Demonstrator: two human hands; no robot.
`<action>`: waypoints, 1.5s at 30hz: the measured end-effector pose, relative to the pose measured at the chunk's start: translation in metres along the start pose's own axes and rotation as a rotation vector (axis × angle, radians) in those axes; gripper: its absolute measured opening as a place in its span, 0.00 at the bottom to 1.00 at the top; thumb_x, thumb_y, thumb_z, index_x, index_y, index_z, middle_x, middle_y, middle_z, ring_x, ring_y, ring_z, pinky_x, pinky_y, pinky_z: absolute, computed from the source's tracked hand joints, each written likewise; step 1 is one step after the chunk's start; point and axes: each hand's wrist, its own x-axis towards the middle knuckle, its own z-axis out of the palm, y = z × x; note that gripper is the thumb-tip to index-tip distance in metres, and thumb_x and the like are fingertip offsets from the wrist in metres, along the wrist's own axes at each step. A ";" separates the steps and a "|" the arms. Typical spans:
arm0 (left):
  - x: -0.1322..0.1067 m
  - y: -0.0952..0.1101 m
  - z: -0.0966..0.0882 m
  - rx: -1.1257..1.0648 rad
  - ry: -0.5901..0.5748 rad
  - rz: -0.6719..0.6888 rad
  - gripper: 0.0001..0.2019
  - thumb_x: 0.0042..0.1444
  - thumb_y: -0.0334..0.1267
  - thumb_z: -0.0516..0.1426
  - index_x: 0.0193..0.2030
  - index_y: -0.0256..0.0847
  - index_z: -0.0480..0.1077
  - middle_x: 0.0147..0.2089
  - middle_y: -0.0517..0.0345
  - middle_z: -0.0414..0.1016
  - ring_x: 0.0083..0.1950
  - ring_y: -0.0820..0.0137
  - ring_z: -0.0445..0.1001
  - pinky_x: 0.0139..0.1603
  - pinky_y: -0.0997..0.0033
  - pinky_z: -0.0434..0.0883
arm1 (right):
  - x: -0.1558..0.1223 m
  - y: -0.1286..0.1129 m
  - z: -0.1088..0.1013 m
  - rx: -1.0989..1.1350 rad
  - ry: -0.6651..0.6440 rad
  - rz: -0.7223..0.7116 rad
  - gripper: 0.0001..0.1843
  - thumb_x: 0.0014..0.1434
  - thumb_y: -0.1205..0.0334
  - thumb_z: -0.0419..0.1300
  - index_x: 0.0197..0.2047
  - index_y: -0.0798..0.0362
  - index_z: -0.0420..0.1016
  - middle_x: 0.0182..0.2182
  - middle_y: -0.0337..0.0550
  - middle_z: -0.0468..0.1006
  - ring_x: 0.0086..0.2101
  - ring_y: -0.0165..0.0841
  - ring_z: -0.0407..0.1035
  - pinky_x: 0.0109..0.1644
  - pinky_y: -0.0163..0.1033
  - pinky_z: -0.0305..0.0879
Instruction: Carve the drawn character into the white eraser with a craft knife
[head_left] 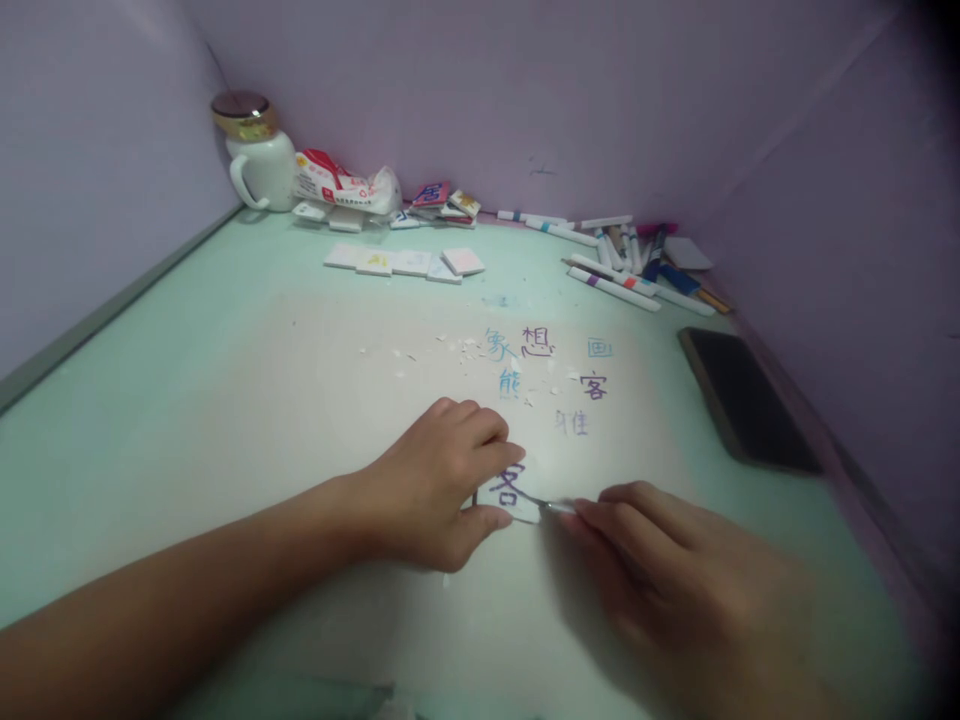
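A small white block [508, 486] bearing a purple written character lies on the table in front of me. My left hand [442, 480] grips it from the left, with fingers at its far edge and thumb at its near edge. From the right, my right hand [667, 560] pinches a slim metal-tipped carving knife [556, 507]. The knife's tip touches the block's surface or right edge, beside the character; which one I cannot tell. The right hand is partly blurred, and its fingers hide most of the handle.
White shavings [469, 348] and written characters [536, 342] mark the pale tabletop [337, 400]. White tiles [394, 262], a lidded mug [262, 170] and a plastic packet [349, 188] stand behind. Markers [615, 288] and a phone [746, 395] lie at right. Purple walls enclose the table.
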 end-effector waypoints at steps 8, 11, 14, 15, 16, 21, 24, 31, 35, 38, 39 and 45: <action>0.000 0.000 0.000 0.009 -0.005 -0.003 0.17 0.53 0.37 0.58 0.49 0.33 0.70 0.43 0.47 0.69 0.43 0.60 0.65 0.46 0.56 0.63 | 0.007 0.000 -0.004 -0.053 -0.004 -0.084 0.17 0.63 0.63 0.54 0.22 0.50 0.68 0.17 0.34 0.68 0.18 0.28 0.58 0.23 0.40 0.44; 0.000 0.000 0.000 0.008 -0.005 -0.003 0.17 0.53 0.37 0.57 0.49 0.33 0.70 0.43 0.47 0.69 0.44 0.60 0.65 0.46 0.56 0.63 | 0.009 0.004 -0.003 -0.036 -0.012 -0.100 0.17 0.63 0.65 0.53 0.21 0.50 0.67 0.17 0.34 0.67 0.19 0.28 0.59 0.23 0.40 0.43; 0.000 0.001 -0.001 0.005 -0.003 -0.003 0.17 0.54 0.38 0.57 0.50 0.33 0.70 0.43 0.46 0.69 0.43 0.60 0.65 0.47 0.56 0.63 | 0.012 0.007 -0.002 0.018 -0.042 -0.100 0.18 0.62 0.65 0.52 0.21 0.50 0.66 0.16 0.34 0.65 0.18 0.27 0.59 0.23 0.39 0.43; 0.000 0.001 -0.001 0.007 -0.003 -0.003 0.17 0.54 0.38 0.56 0.50 0.34 0.70 0.43 0.47 0.69 0.43 0.60 0.65 0.46 0.56 0.63 | 0.013 0.008 -0.002 0.035 -0.051 -0.102 0.18 0.62 0.65 0.52 0.21 0.50 0.66 0.16 0.34 0.64 0.18 0.27 0.57 0.23 0.39 0.43; 0.000 0.000 0.000 0.010 -0.002 -0.004 0.17 0.55 0.38 0.56 0.50 0.34 0.70 0.43 0.47 0.69 0.43 0.60 0.65 0.46 0.56 0.64 | 0.014 0.009 -0.002 0.047 -0.054 -0.101 0.18 0.62 0.65 0.51 0.20 0.50 0.66 0.16 0.34 0.63 0.17 0.27 0.56 0.22 0.39 0.43; 0.000 0.001 0.000 0.023 0.018 0.002 0.16 0.54 0.38 0.57 0.48 0.34 0.70 0.43 0.46 0.69 0.43 0.60 0.65 0.46 0.55 0.64 | 0.016 0.012 -0.001 0.094 -0.069 -0.091 0.19 0.63 0.63 0.51 0.20 0.51 0.67 0.16 0.34 0.64 0.17 0.26 0.57 0.22 0.39 0.42; -0.001 0.001 0.000 0.026 0.028 0.001 0.15 0.54 0.38 0.56 0.48 0.35 0.69 0.43 0.46 0.69 0.44 0.59 0.66 0.46 0.55 0.64 | 0.014 0.015 -0.001 0.129 -0.101 -0.088 0.18 0.63 0.63 0.51 0.21 0.51 0.68 0.17 0.34 0.64 0.17 0.26 0.57 0.23 0.39 0.41; -0.002 0.000 0.002 0.027 0.053 0.013 0.15 0.56 0.39 0.55 0.48 0.36 0.69 0.43 0.46 0.70 0.44 0.59 0.66 0.46 0.53 0.65 | 0.009 0.021 -0.001 0.229 -0.193 -0.021 0.15 0.60 0.63 0.54 0.22 0.51 0.69 0.18 0.33 0.65 0.18 0.25 0.58 0.23 0.38 0.42; -0.003 -0.001 0.006 0.032 0.096 -0.003 0.15 0.54 0.39 0.55 0.48 0.36 0.69 0.43 0.47 0.69 0.43 0.59 0.66 0.46 0.53 0.64 | 0.006 0.020 0.002 0.364 -0.264 0.121 0.12 0.60 0.62 0.55 0.25 0.50 0.71 0.21 0.34 0.68 0.18 0.26 0.60 0.23 0.35 0.46; -0.004 -0.001 0.007 0.026 0.096 -0.015 0.15 0.54 0.39 0.56 0.48 0.37 0.69 0.43 0.47 0.70 0.43 0.60 0.66 0.46 0.54 0.64 | 0.005 0.022 0.003 0.455 -0.315 0.221 0.09 0.59 0.60 0.57 0.27 0.49 0.74 0.22 0.34 0.71 0.20 0.27 0.63 0.24 0.34 0.51; -0.004 0.000 0.007 0.023 0.097 -0.016 0.15 0.54 0.39 0.56 0.48 0.37 0.69 0.43 0.47 0.70 0.43 0.60 0.66 0.46 0.54 0.64 | 0.005 0.024 0.003 0.466 -0.327 0.238 0.09 0.58 0.60 0.57 0.27 0.48 0.74 0.22 0.34 0.72 0.20 0.27 0.64 0.24 0.34 0.53; -0.003 0.001 0.007 0.137 0.133 -0.059 0.21 0.53 0.46 0.59 0.49 0.34 0.69 0.38 0.48 0.71 0.38 0.61 0.67 0.42 0.56 0.64 | 0.005 0.032 0.006 0.547 -0.186 0.344 0.08 0.57 0.60 0.59 0.27 0.49 0.74 0.22 0.35 0.75 0.22 0.29 0.68 0.23 0.33 0.59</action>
